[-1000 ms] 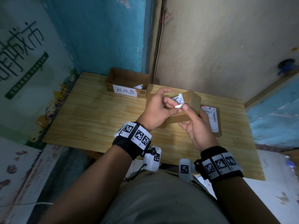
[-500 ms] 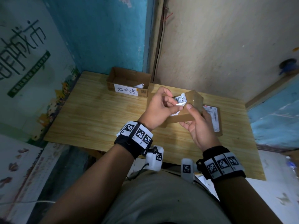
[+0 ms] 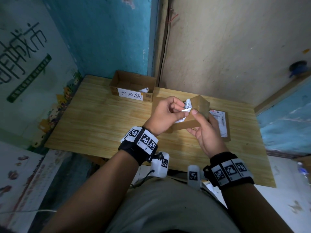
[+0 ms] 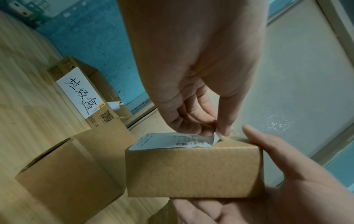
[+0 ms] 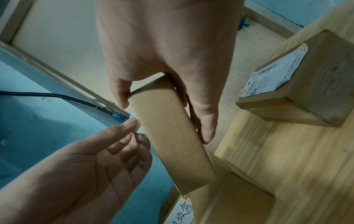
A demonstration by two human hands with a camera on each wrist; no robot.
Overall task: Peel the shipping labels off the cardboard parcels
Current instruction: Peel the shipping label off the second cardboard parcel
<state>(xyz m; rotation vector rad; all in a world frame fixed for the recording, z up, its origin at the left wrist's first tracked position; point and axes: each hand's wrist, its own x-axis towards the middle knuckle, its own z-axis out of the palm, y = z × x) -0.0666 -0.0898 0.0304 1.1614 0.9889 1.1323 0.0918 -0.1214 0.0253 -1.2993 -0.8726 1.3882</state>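
I hold a small brown cardboard parcel point(image 3: 201, 105) above the table. My right hand point(image 3: 202, 116) grips it from below and the right, thumb on the near top edge. A white shipping label point(image 3: 187, 105) lies on its top face, one corner lifted and curled. My left hand point(image 3: 182, 108) pinches that lifted corner between thumb and fingertips. The left wrist view shows the label point(image 4: 168, 141) mostly stuck down on the parcel point(image 4: 191, 171), with my left hand point(image 4: 216, 130) at the raised corner. In the right wrist view my right hand point(image 5: 164, 119) clasps the parcel point(image 5: 172, 144).
An open cardboard box point(image 3: 117, 81) with a handwritten white tag stands at the table's back and holds a crumpled label. A flat parcel point(image 3: 226, 132) with its label on lies to the right. A plain box point(image 4: 67, 174) sits behind my left hand. Walls close in behind.
My left index finger, raised a second ago, has curled down onto the lifted label corner. The parcel stays in my right hand at nearly the same spot.
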